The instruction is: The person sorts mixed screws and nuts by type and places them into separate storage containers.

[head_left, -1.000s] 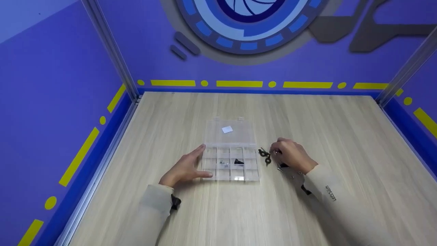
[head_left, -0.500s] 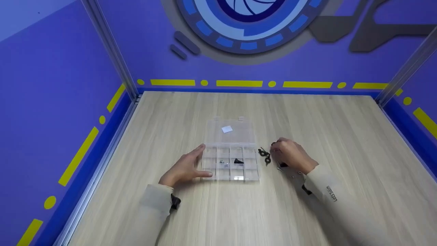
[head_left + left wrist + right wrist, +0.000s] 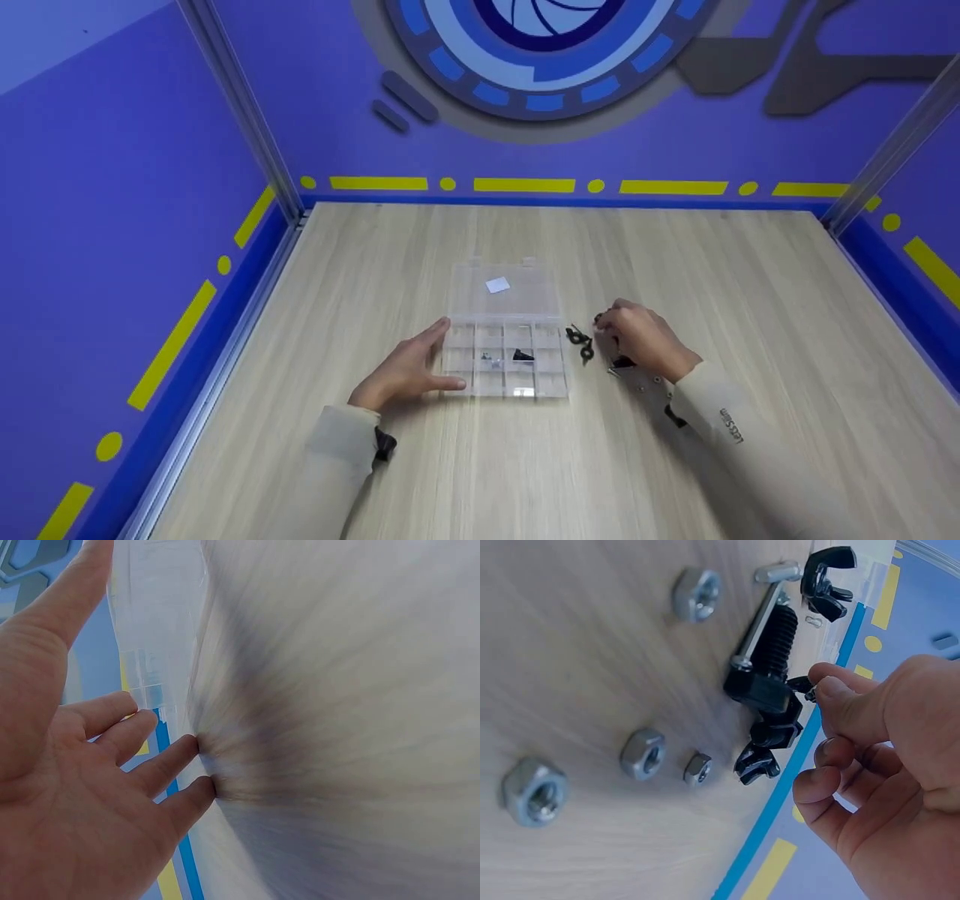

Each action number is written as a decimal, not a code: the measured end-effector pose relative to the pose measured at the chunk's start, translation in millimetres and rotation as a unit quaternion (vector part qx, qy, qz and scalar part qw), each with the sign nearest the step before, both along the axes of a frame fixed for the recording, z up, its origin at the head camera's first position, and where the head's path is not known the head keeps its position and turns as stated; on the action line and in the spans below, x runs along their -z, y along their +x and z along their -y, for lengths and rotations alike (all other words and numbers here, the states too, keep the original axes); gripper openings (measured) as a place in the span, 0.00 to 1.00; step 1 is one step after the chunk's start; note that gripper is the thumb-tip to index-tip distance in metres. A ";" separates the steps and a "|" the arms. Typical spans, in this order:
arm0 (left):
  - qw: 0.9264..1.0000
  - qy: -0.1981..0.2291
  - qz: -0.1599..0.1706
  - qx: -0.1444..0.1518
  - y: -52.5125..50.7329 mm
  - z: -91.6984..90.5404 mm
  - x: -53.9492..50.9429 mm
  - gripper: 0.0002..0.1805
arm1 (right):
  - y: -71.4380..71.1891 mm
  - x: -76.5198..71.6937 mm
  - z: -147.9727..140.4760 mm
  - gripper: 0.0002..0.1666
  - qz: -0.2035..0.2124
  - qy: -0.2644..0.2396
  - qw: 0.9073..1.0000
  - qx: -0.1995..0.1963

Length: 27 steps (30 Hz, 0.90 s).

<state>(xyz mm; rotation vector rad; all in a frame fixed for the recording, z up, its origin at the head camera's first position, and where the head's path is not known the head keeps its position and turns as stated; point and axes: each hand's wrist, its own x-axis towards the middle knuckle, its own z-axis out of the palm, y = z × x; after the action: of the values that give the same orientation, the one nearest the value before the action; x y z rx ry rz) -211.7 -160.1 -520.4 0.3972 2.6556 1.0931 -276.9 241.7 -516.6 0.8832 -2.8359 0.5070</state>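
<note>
The clear divided box [image 3: 553, 382] lies with its lid [image 3: 529, 296] folded open behind it. My left hand [image 3: 405, 371] rests at its left side, thumb and fingers spread; the left wrist view shows the hand [image 3: 97, 780] with straight-ish fingers. Small metal bits [image 3: 487, 358] and black pieces [image 3: 523, 355] sit in neighbouring compartments. To the right of the box, my right hand [image 3: 641, 337] pinches a small black part [image 3: 599, 318] between thumb and forefinger. In the right wrist view the hand [image 3: 885, 765] is beside black screws [image 3: 759, 690], partly hiding the pinched part.
Black wing-shaped pieces [image 3: 577, 337] lie between box and right hand. Several loose hex nuts [image 3: 536, 791] and a black wing nut [image 3: 826, 585] are on the wooden table [image 3: 495, 465]. A white label [image 3: 497, 285] shows at the lid. Blue walls [image 3: 360, 150] enclose the table.
My right fingertips have shifted slightly, and the black part at them shows more clearly than a second ago. The left hand and box have stayed in place.
</note>
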 end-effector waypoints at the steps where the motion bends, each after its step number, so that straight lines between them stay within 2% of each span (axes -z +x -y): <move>1: 1.000 0.001 0.000 0.000 0.0 0.1 0.1 0.63 | 0.0 -0.3 0.2 0.11 -0.003 0.000 1.000 0.000; 13: 1.000 -0.009 -0.009 0.010 -2.1 1.0 1.3 0.61 | 2.3 -11.1 10.5 0.13 -0.030 -0.003 0.999 -0.022; 25: 1.000 -0.004 -0.011 0.008 -1.1 0.5 0.6 0.60 | 11.3 -35.8 47.6 0.12 -0.025 0.028 0.998 -0.052; 27: 1.000 -0.006 -0.011 0.008 -1.2 0.5 0.9 0.60 | 13.3 -39.2 55.7 0.14 -0.024 0.033 0.997 -0.062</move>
<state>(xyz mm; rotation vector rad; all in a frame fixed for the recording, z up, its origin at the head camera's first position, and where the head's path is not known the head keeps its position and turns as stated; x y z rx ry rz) -212.9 -160.6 -521.3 0.4300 2.6719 1.0735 -263.6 186.0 -477.4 1.0738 -2.7812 0.4024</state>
